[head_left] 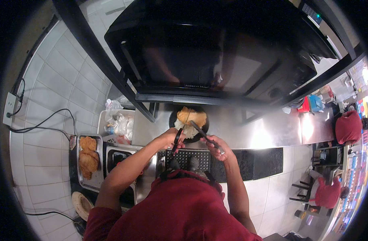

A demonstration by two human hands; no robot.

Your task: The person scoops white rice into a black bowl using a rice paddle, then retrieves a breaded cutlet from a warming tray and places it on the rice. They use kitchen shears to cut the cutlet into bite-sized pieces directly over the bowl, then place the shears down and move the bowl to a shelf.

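A black round bowl or plate [172,118] sits on the steel counter in front of me. White rice [190,133] fills its near part, and a golden fried cutlet [199,117] lies over the far part. My left hand [169,137] grips black-handled scissors [177,141], whose blades reach across the cutlet. From the other side, my right hand [219,147] holds what look like dark tongs [203,132], their tips touching the cutlet's near edge. Whether the blades have cut through is too small to tell.
A black microwave oven [184,57] stands on a rack [102,60] over the counter [247,129]. Left are a bin of plastic bags [123,123] and a metal tray [97,177] with fried cutlets [89,159]. Two people in red shirts [348,127] are far right.
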